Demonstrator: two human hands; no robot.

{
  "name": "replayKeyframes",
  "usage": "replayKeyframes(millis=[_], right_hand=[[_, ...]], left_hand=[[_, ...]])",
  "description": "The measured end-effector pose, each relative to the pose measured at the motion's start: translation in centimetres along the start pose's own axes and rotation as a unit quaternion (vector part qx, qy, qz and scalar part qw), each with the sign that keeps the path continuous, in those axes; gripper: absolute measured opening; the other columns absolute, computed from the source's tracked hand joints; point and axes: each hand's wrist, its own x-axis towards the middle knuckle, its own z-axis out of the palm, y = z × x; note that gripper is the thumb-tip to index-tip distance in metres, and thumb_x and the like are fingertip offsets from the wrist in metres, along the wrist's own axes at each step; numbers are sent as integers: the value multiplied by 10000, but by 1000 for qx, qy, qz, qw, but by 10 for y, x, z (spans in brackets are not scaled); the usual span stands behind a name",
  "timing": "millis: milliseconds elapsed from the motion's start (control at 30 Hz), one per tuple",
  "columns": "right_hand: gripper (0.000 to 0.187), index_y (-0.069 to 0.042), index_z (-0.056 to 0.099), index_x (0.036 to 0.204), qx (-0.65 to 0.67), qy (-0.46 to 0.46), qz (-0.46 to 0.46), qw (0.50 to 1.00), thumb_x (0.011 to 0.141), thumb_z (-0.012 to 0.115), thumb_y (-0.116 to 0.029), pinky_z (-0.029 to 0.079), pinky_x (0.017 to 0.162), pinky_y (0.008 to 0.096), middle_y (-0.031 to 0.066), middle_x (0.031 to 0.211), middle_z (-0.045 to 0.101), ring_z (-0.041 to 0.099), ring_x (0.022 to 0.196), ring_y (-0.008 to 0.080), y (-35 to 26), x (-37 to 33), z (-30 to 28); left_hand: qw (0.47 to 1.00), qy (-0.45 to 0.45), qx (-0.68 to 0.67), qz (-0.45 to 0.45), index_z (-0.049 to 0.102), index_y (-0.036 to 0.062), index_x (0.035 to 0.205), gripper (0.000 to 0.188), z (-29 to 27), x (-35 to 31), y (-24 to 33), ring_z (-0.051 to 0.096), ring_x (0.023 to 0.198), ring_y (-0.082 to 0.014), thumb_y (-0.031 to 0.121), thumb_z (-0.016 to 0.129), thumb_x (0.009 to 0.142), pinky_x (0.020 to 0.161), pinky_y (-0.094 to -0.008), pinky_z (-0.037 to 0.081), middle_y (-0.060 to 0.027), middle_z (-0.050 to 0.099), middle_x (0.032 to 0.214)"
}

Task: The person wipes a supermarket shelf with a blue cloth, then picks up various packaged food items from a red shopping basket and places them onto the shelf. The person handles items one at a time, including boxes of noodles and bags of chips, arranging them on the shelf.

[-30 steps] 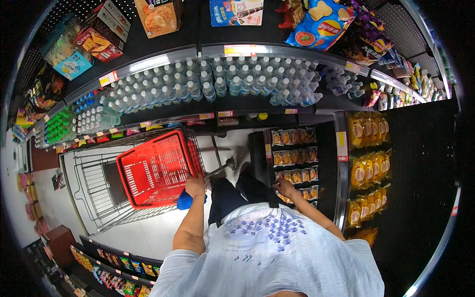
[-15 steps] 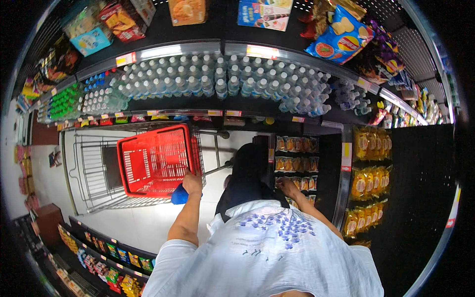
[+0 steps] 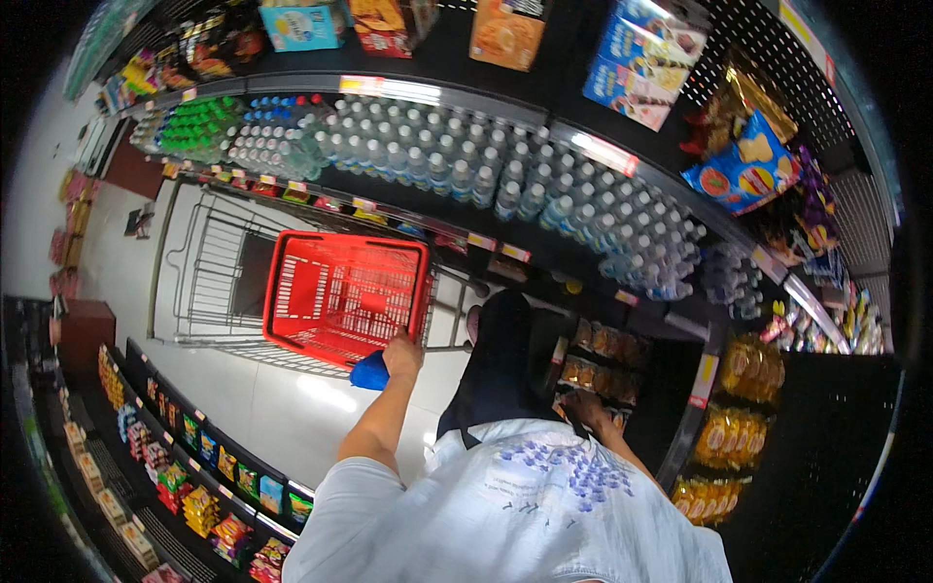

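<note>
One red basket (image 3: 350, 287) ahead-left of left hand (image 3: 401, 356), curled at its rim, hold unclear; right hand (image 3: 585, 408) shadowed, cannot tell grip.

Pale floor (image 3: 243, 391) beneath wire cart (image 3: 255, 264) with red basket (image 3: 362, 260)

Pale glossy floor (image 3: 243, 403) left of centre, bright light reflection (image 3: 326, 394). Black shelving (image 3: 413, 56) across top; perforated panel (image 3: 773, 51) upper right; brown boxy unit (image 3: 87, 340) far left.
</note>
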Motion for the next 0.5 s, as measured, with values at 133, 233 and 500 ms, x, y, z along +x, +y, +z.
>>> replayKeyframes(millis=[133, 233, 500], right_hand=[[479, 27, 713, 820, 52, 42, -28, 997, 887, 677, -446, 501, 676, 425, 207, 762, 687, 693, 752, 315, 37, 18, 19], [385, -1, 737, 869, -52, -9, -104, 993, 896, 662, -378, 514, 666, 426, 189, 759, 686, 695, 745, 313, 41, 29, 12], [347, -38, 740, 1066, -51, -13, -6, 999, 926, 613, -329, 536, 811, 434, 193, 1024, 737, 712, 930, 318, 26, 49, 11]], left_hand=[[1000, 12, -1, 19, 588, 14, 1105, 408, 8, 3, -4, 714, 808, -403, 380, 606, 926, 739, -514, 573, -252, 708, 855], [1000, 15, -4, 21, 588, 15, 1097, 401, 15, 4, -9, 713, 805, -403, 371, 618, 916, 723, -509, 576, -250, 707, 851], [999, 9, 7, 40, 588, -1, 1144, 446, 18, -16, -28, 712, 849, -385, 374, 632, 906, 733, -488, 579, -240, 707, 888]])
